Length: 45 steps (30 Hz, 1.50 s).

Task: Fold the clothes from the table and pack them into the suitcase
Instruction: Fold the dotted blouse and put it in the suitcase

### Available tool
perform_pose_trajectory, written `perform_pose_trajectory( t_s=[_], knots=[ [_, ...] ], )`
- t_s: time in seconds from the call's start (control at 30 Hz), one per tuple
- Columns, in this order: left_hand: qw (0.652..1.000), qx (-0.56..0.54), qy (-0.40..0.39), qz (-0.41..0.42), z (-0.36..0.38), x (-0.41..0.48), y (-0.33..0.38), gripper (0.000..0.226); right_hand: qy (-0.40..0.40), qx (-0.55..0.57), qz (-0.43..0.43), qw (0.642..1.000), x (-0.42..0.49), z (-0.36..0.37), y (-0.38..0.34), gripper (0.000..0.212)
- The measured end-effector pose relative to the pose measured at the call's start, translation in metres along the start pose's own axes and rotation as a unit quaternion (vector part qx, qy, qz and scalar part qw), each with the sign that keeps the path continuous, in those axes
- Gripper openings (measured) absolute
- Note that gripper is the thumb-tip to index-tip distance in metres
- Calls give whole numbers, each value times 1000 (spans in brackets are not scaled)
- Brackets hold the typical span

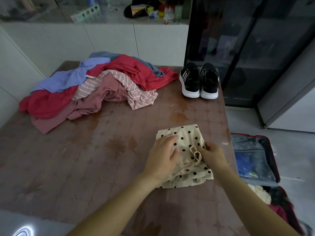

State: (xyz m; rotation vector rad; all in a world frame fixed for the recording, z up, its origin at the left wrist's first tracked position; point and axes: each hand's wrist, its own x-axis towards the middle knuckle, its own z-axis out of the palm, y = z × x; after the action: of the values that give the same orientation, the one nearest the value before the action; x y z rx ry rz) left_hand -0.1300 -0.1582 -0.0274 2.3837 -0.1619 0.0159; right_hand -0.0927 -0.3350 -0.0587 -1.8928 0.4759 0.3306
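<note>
Brown patterned tabletop [102,150]: cream black-dotted cloth garment [185,133] lies part-folded at 5 o'clock, near the open red-rimmed suitcase [277,167] at 3 o'clock.
Left hand [162,154] lies flat with straight fingers, pressing the folds, likely to keep them in place; right hand [213,154] curls in and pinches a loose fabric loop, probably to tuck it. Crumpled red, lilac and striped clothes pile [102,86] waits at 10 o'clock.

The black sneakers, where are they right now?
In the head view, the sneakers stand at the far right corner of the table, right of the clothes pile and in front of a dark glass cabinet.
</note>
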Motion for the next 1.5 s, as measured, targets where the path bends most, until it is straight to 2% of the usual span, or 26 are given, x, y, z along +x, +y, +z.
perform_pose_trajectory(
  t_s=[0.07,0.13,0.23,0.3,0.37,0.43,0.6,0.7,0.73,0.8,0.87,1.0,1.13,1.2,1.3,1.37,1.47,1.5],
  knots=[
    [989,111,-92,10,15,-6,-3,46,-3,-36,1,999,0,-3,7,35],
    [973,161,-162,-16,33,-13,-8,52,20,-71,-12,997,3,-7,11,42],
    [960,205,-190,-29,49,-20,-17,58,60,-130,-82,986,7,-10,11,45],
    [955,223,-190,-29,52,-22,-22,60,36,-231,-173,957,7,-7,11,57],
    [953,229,-194,-32,54,-25,-26,63,-42,-357,-255,898,7,2,15,67],
    [953,227,-196,-36,56,-28,-29,66,-101,-430,-278,853,6,11,25,68],
    [971,204,-127,-12,62,-32,-36,62,-131,-458,-254,842,17,14,46,68],
    [989,126,-51,-55,59,-43,-36,76,-119,-484,-269,824,24,10,35,73],
    [990,103,-32,-93,56,-47,-36,85,-87,-481,-290,823,28,8,28,73],
    [984,59,-14,-166,51,-56,-35,93,-32,-466,-310,828,41,4,9,57],
    [982,23,-5,-189,48,-64,-35,89,-47,-481,-288,826,60,5,-8,48],
    [981,3,-33,-192,47,-67,-38,75,-136,-519,-207,818,84,14,-21,59],
    [979,-2,-42,-201,35,-61,-44,63,-104,-516,-187,829,70,14,-14,57],
    [981,2,-35,-190,23,-58,-53,56,-109,-491,-151,851,60,10,-5,49],
    [988,47,0,-149,3,-53,-70,46,-117,-447,-125,878,34,5,12,45],
    [985,54,33,-162,-7,-51,-80,45,-124,-434,-112,885,9,6,27,44],
    [962,-84,49,-254,-11,-56,-79,43,-136,-406,-79,900,-18,12,46,42],
    [954,-141,43,-259,-9,-61,-74,44,-122,-395,-66,908,-23,12,50,43]
  ],
)
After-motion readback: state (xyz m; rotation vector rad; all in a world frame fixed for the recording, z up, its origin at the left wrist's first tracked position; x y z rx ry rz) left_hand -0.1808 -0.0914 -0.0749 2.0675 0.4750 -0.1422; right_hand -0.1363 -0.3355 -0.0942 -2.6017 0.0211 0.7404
